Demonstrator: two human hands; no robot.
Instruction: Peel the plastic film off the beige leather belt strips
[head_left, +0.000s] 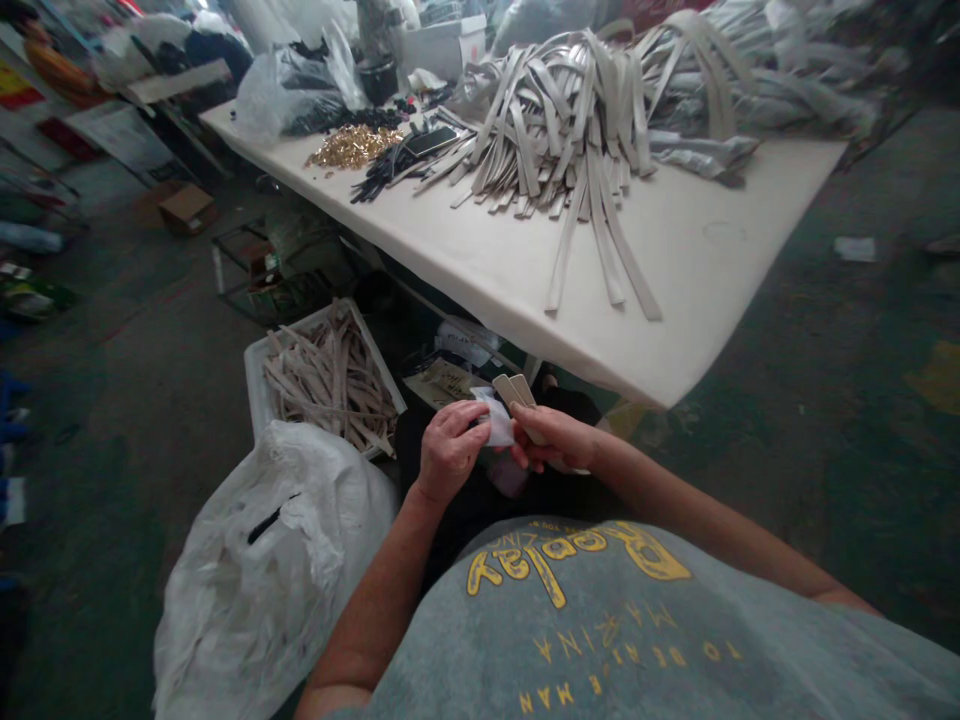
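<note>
Beige flat strips with rounded ends were over the lap, below the near edge of a long cream-topped table. Near on the left sagged a bulky white plastic bag; far on the table lay a heap of pale grey flat straps. Just beyond the bag stood a white rectangular crate of greyish-brown strips. Small gold-coloured pieces lay piled far left. The right hand was nearly closed around the beige strips; the left hand, fingers bent inward, pinched a small white sheet.
</note>
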